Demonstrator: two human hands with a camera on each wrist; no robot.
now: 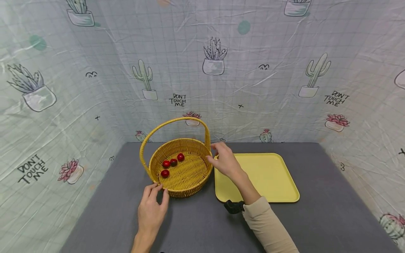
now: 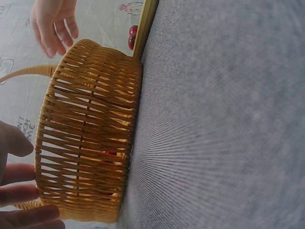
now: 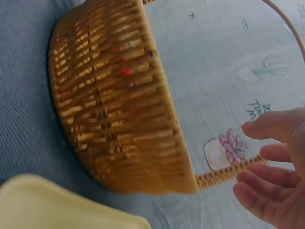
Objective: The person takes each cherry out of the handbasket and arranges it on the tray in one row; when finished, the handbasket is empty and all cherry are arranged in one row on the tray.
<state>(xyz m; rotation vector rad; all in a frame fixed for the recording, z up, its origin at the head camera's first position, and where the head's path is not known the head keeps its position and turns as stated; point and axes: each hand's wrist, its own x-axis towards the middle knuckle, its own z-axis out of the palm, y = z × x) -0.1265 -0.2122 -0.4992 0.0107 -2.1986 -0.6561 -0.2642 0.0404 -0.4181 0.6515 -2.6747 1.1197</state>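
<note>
The right arm wears a long sleeve [image 1: 272, 228] of pale beige cloth, softly creased along its length and ending in a plain cuff [image 1: 254, 207] partway down the forearm. Beside that cuff sits a small black device [image 1: 234, 207] — dark, compact and roundish, its details too small to make out. The left forearm [image 1: 143, 239] is bare as far as it shows. Both the left fingers [image 2: 28, 218] and right fingers [image 3: 259, 191] are bare too — slim, with rounded tips.

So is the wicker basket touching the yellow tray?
Apart. The right wrist view shows it: a strip of bare tabletop runs between the base of the wicker basket and the facing edge of the yellow tray.
</note>
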